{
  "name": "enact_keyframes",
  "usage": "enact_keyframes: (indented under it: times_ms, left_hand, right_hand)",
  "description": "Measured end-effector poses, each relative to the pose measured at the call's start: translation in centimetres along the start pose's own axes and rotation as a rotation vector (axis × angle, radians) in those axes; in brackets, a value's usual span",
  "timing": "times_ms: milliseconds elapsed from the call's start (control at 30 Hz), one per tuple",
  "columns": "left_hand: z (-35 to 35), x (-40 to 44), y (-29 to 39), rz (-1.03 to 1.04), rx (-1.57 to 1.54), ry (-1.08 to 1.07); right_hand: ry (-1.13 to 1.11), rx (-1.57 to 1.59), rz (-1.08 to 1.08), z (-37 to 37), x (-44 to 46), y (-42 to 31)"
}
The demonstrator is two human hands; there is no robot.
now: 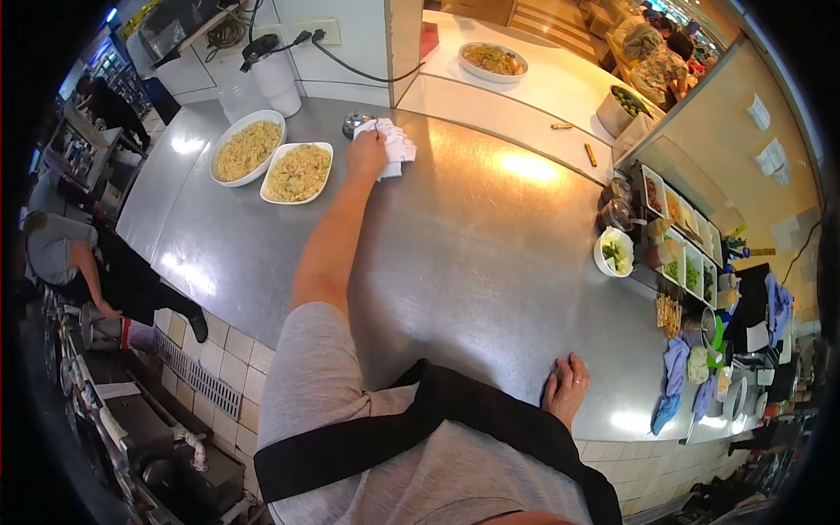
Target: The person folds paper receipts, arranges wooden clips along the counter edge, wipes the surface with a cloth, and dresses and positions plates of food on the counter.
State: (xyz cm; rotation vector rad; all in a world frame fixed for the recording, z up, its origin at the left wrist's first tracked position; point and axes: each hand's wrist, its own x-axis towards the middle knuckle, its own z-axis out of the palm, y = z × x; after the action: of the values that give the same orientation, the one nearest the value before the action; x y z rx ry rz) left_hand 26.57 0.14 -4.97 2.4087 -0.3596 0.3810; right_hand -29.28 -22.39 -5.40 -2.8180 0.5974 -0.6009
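Note:
My left hand (367, 156) reaches far out over the steel counter (472, 262), its fingers closed on a small stack of white paper slips (395, 150). Just beyond it stands a metal call bell (354, 122). To the left of this hand are two white dishes of fried rice, a squarish bowl (298, 173) and an oval bowl (249, 150). My right hand (568, 385) lies on the near edge of the counter, holding nothing, with its fingers stretched out and slightly bent.
A plate of noodles (494, 61) sits on the raised white ledge (490, 105). Along the right stand a bowl of greens (614, 252), several topping trays (691, 271) and blue cloths (674, 367). A co-worker (87, 262) is at the left. A cable (367, 77) hangs on the wall.

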Motion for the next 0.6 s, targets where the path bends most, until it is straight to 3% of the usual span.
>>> enact_keyframes:
  times_ms: [200, 300, 433, 533, 600]
  left_hand:
    - [-4.3, -3.6, 1.2, 0.286, -0.075, 0.041]
    - [-8.6, -0.5, 1.8, 0.39, -0.193, 0.34]
    - [-10.7, 7.2, -3.1, 0.184, 0.015, 0.429]
    - [-10.3, 12.1, -9.0, 0.034, 0.304, 0.297]
    - [-9.1, 14.6, -14.8, 0.038, 0.332, 0.202]
  right_hand:
    - [-0.032, 0.011, 0.014, 0.3, 0.4, 0.2]
    - [-0.053, 0.026, 0.041, 0.1, -0.1, 0.1]
    - [-0.051, 0.014, 0.056, -0.2, 0.3, 0.5]
    - [-0.064, 0.006, 0.096, -0.6, 0.4, 0.0]
    - [-0.062, 0.01, 0.098, -0.4, 0.3, 0.2]
